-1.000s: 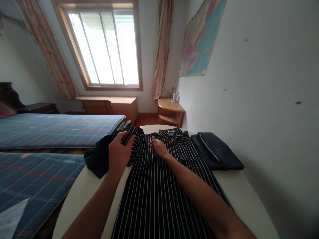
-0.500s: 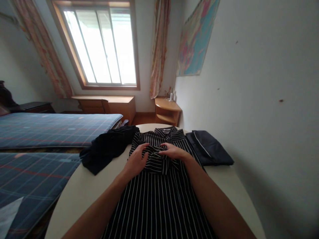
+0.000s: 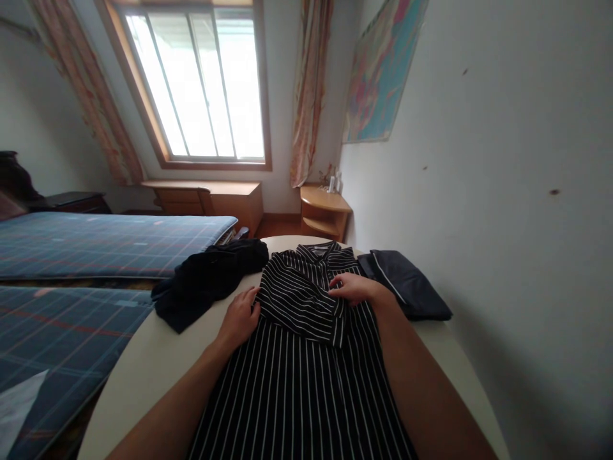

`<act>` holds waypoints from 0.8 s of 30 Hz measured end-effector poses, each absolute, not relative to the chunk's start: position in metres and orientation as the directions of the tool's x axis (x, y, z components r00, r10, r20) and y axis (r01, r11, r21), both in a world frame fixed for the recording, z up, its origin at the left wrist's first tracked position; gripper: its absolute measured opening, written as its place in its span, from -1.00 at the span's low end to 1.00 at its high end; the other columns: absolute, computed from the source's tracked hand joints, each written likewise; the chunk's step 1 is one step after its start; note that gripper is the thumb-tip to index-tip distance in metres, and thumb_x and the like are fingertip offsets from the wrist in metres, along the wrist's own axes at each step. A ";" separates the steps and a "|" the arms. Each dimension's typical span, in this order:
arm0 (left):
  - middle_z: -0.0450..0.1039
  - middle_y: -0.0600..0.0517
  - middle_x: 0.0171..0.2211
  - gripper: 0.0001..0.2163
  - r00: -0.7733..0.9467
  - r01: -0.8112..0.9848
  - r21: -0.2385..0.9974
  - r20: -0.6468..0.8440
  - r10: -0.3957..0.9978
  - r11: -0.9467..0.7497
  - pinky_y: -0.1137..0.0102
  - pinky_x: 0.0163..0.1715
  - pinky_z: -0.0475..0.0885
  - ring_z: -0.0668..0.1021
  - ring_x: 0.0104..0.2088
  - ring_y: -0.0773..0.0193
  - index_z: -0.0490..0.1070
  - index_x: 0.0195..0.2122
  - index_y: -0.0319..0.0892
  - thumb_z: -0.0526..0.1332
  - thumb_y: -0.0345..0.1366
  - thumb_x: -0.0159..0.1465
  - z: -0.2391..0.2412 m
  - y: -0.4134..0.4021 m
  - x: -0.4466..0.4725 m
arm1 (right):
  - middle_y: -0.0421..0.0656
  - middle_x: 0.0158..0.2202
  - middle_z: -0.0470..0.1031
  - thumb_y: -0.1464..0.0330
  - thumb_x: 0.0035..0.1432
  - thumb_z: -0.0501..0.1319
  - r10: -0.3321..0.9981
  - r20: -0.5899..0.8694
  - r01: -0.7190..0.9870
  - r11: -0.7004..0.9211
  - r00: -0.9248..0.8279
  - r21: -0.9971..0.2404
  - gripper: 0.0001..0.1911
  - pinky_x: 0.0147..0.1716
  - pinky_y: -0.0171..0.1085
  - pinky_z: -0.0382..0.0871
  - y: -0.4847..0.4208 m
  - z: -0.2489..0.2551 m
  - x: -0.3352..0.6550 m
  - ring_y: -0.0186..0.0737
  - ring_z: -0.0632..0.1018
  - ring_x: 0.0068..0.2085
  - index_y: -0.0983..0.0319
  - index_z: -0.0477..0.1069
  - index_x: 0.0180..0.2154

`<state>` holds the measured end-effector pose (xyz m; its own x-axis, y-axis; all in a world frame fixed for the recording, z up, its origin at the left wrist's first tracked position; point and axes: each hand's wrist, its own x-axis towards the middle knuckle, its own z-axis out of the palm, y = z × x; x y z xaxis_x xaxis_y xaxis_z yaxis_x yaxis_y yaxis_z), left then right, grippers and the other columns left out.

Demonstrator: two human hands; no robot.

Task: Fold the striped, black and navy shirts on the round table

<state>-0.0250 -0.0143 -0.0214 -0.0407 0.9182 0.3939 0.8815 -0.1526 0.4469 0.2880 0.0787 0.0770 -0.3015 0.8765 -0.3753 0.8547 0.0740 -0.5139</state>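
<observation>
A black shirt with white stripes (image 3: 306, 390) lies front up on the round table, its collar (image 3: 318, 250) at the far end. One sleeve (image 3: 299, 297) is folded across the chest, its cuff toward the right. At the shirt's left edge, my left hand (image 3: 241, 317) has its fingers closed on the cloth near the sleeve's fold. My right hand (image 3: 354, 288) pinches the sleeve near the cuff, over the middle of the chest. Between both hands the sleeve lies fairly flat.
The white tabletop (image 3: 158, 377) carries a crumpled dark garment (image 3: 205, 281) on the left and a folded dark garment (image 3: 407, 287) on the right. A bed with a blue plaid mattress (image 3: 115, 249) stands left. Close on the right rises a white wall (image 3: 517, 255).
My hands have moved apart, the left one to the shirt's left edge and the right one rightward. The bunched sleeve is now spread flatter across the chest.
</observation>
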 end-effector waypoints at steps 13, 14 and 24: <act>0.45 -0.07 0.06 -0.58 0.000 0.928 0.349 0.358 0.934 -0.134 0.23 0.18 0.29 0.43 0.07 0.09 0.47 0.10 -0.16 0.07 -0.49 0.24 -0.015 -0.018 -0.022 | -0.04 0.00 0.54 0.33 0.25 0.18 0.911 -0.001 0.848 0.383 -0.412 -0.367 -0.68 0.03 -0.23 0.34 0.091 0.052 0.271 -0.11 0.53 0.00 0.25 0.51 0.01; 0.44 -0.07 0.09 -0.55 0.009 0.929 0.342 0.357 0.934 -0.139 0.23 0.19 0.28 0.41 0.09 0.08 0.45 0.13 -0.17 0.06 -0.50 0.23 -0.016 -0.018 -0.021 | -0.02 0.06 0.50 0.32 0.28 0.16 0.900 0.051 0.829 0.419 -0.432 -0.369 -0.63 0.10 -0.23 0.29 0.092 0.046 0.266 -0.11 0.50 0.06 0.27 0.46 0.08; 0.37 -0.10 0.17 -0.55 0.039 0.939 0.308 0.351 0.936 -0.154 0.15 0.23 0.23 0.36 0.16 0.03 0.42 0.16 -0.22 0.05 -0.49 0.25 -0.021 -0.020 -0.019 | 0.03 0.28 0.28 0.26 0.35 0.10 0.855 0.126 0.816 0.519 -0.504 -0.256 -0.48 0.31 -0.15 -0.03 0.127 0.017 0.220 -0.10 0.23 0.31 0.34 0.25 0.26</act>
<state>-0.0194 -0.0196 -0.0215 0.0385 0.9357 0.3508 0.9390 -0.1539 0.3075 0.2201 0.1269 0.0168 -0.5037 0.8546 0.1260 0.8157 0.5186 -0.2562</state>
